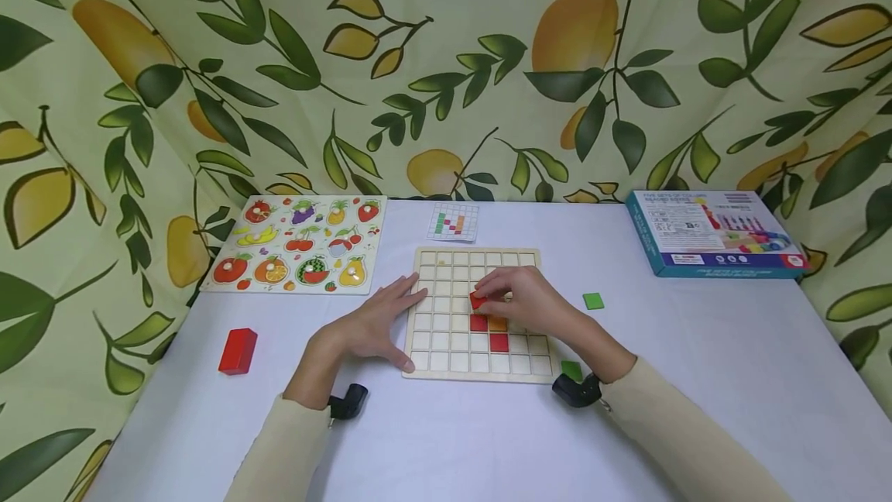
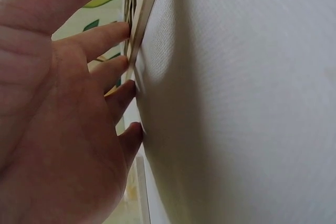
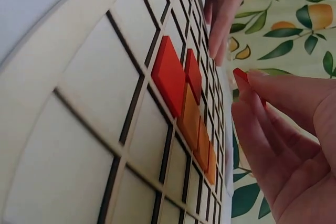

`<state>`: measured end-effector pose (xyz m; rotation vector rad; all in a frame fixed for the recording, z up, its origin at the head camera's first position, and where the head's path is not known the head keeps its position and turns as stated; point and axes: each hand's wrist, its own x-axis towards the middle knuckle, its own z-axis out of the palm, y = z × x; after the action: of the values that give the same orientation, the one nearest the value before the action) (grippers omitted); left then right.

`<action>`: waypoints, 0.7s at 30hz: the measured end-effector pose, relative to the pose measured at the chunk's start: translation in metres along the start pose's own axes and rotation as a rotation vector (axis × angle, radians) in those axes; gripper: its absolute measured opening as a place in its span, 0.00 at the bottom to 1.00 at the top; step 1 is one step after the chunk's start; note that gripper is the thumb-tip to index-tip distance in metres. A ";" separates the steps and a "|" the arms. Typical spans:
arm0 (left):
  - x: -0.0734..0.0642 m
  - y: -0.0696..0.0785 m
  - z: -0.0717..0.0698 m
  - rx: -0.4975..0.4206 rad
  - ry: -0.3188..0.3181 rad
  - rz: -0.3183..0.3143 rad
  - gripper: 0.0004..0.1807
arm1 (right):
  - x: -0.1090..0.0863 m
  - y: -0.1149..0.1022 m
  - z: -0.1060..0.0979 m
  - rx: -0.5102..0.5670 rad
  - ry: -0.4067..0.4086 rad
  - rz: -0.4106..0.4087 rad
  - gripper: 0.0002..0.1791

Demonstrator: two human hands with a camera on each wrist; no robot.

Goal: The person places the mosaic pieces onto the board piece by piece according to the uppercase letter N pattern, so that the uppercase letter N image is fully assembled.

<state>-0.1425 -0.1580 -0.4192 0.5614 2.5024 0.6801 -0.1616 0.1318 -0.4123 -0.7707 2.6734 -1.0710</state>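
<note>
A wooden grid board lies flat on the white table. At its left edge my left hand rests with fingers and thumb spread; in the left wrist view, fingertips meet the board's side. Over the middle of the grid, my right hand pinches a red square tile between thumb and fingers, above the surface in the right wrist view. Two red tiles sit in cells below it, beside a line of orange tiles. The right hand hides part of that line in the head view.
Behind the board lies a pattern card with coloured squares. A fruit puzzle board is at the back left, a red block in front of it. Green tiles lie right of the board. A box stands at the back right.
</note>
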 end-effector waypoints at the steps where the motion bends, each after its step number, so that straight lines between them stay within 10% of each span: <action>1: 0.000 0.000 0.000 0.001 -0.001 -0.004 0.63 | 0.002 -0.001 0.002 0.008 -0.002 0.006 0.11; 21: 0.000 -0.001 0.000 0.009 0.001 0.011 0.65 | 0.023 -0.010 0.030 -0.126 -0.007 0.123 0.11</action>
<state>-0.1433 -0.1591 -0.4199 0.5786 2.5061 0.6731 -0.1676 0.0959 -0.4266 -0.6197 2.7625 -0.8769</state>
